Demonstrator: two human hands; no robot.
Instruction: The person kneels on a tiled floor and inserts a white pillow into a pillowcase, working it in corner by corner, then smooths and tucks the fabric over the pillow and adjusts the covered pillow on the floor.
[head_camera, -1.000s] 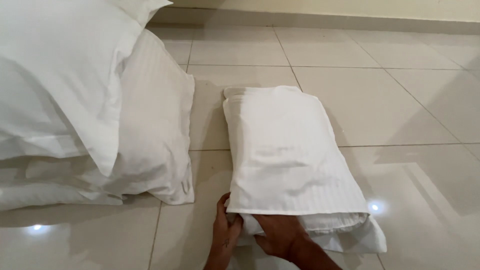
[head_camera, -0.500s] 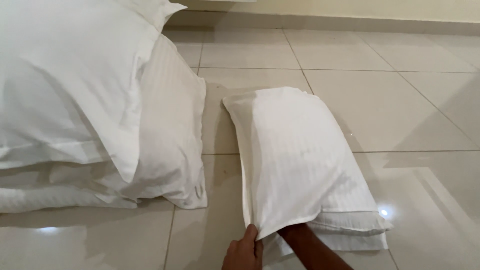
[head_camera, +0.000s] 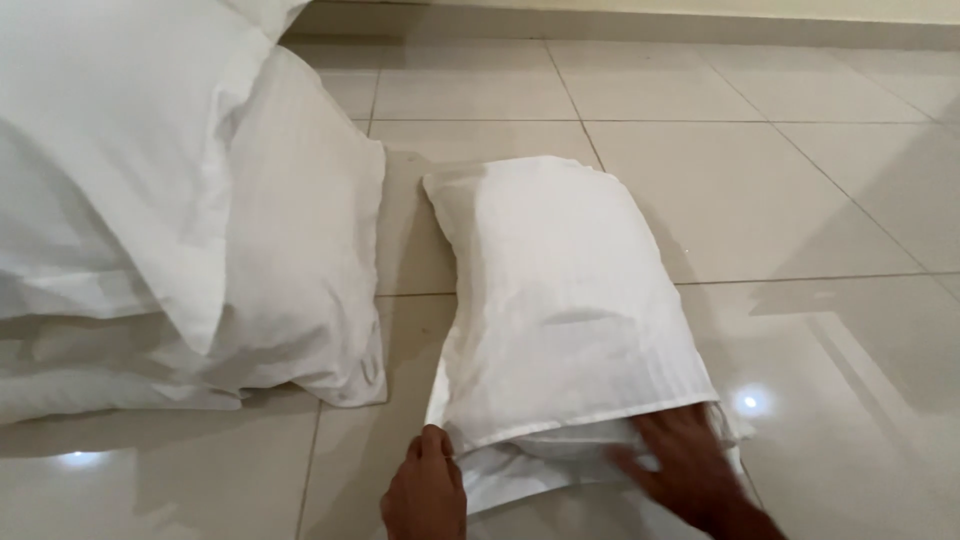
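Note:
A white pillow in a striped white pillowcase (head_camera: 550, 300) lies on the tiled floor, its open end toward me. My left hand (head_camera: 425, 490) grips the near left corner of the pillowcase opening. My right hand (head_camera: 685, 465), blurred by motion, presses with spread fingers on the pillow's near right end, where the pillow shows under the case's edge.
A stack of larger white pillows (head_camera: 170, 210) lies on the floor at the left, close beside the small pillow. Glossy beige floor tiles (head_camera: 800, 200) stretch to the right and far side, ending at a wall base along the top.
My right hand has come out from under the case's opening and moved to the right end. My left hand has shifted left to the corner. The view has tilted slightly.

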